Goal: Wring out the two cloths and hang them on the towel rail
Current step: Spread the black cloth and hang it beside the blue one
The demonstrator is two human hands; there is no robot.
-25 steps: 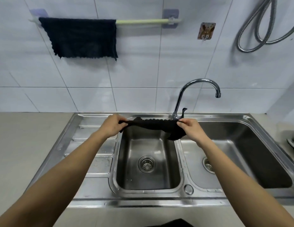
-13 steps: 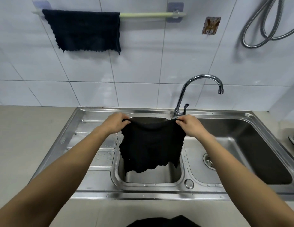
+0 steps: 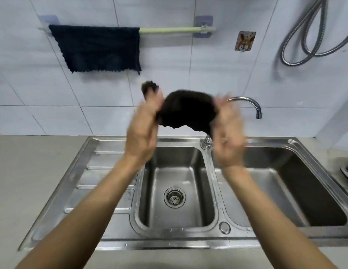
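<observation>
A dark blue cloth (image 3: 97, 48) hangs spread over the left part of the pale green towel rail (image 3: 169, 30) on the tiled wall. A black cloth (image 3: 186, 111) is raised in the air in front of the wall, above the sink, bunched between my hands. My left hand (image 3: 144, 131) grips its left end, with a corner sticking up above the fingers. My right hand (image 3: 227, 136) holds its right end; this hand is blurred by motion. The right part of the rail is bare.
A steel double sink (image 3: 177, 183) with a left drainboard sits in the grey counter. The curved tap (image 3: 247, 102) stands behind the right hand. A wall hook (image 3: 245, 40) and a coiled metal hose (image 3: 309, 35) are on the tiles at right.
The black cloth hung open over the left basin half a second ago. Both hands have lifted it up toward the wall, and it now swings bunched between them.
</observation>
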